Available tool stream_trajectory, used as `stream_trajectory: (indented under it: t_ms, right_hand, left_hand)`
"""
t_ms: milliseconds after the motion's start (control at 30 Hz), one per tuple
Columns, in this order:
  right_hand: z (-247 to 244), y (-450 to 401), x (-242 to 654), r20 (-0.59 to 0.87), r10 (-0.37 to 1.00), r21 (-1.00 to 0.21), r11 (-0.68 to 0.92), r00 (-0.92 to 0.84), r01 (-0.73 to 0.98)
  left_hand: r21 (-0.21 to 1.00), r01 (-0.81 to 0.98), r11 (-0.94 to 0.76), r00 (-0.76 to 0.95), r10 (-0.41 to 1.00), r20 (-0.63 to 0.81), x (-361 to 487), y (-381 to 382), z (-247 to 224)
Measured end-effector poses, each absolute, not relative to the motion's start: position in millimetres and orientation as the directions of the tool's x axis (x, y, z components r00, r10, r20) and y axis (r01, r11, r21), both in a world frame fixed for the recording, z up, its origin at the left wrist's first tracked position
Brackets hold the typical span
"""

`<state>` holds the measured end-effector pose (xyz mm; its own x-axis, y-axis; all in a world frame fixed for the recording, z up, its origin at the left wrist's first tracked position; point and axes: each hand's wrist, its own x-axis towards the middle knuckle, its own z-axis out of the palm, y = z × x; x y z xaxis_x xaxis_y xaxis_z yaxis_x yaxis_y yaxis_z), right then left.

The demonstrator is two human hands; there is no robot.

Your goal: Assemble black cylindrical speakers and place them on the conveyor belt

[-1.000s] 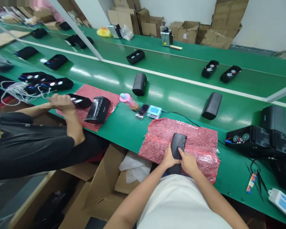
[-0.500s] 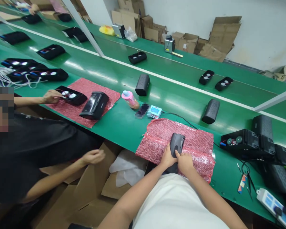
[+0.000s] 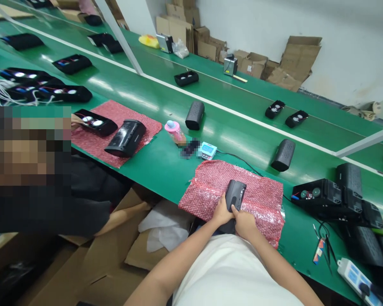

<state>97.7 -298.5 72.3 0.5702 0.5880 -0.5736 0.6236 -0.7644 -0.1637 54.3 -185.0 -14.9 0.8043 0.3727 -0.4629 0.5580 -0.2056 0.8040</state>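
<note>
A dark grey speaker-like case (image 3: 235,193) stands tilted over the front part of a red bubble-wrap sheet (image 3: 207,182) on the green bench. My left hand (image 3: 222,211) grips the case low on its left side. At its lower right, my right hand (image 3: 245,221) presses a finger against the case, the other fingers curled. The underside of the case is hidden by my hands. Beyond the sheet lies a small device with a blue screen (image 3: 208,150), its cable running to the right.
A pink bottle (image 3: 175,131) stands left of the device. Black cases (image 3: 317,195) pile up at the right, near tweezers and a power strip (image 3: 359,276). At left, a person leans beside another red sheet (image 3: 115,110) and an open carton (image 3: 111,272).
The person at left has leaned forward, one hand reaching down to the carton. My right hand's fingers are more curled; the case stays in my hands. The view has shifted slightly.
</note>
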Motion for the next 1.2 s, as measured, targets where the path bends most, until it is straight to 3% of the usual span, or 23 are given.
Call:
stream_trajectory:
  t_ms: [433, 933, 1200]
  right_hand:
    - [55, -319, 103, -0.499, 0.596, -0.336, -0.803, 0.630, 0.493]
    - [58, -302, 108, -0.528, 0.571, -0.271, -0.815, 0.628, 0.512]
    - [63, -302, 108, -0.552, 0.621, -0.302, -0.771, 0.557, 0.561]
  left_hand:
    - [0.831, 0.556, 0.005, 0.785, 0.325, -0.527, 52, -177, -26]
    - [0.849, 0.527, -0.042, 0.815, 0.311, -0.490, 54, -184, -23]
    - [0.840, 0.541, -0.044, 0.805, 0.317, -0.502, 55, -184, -23]
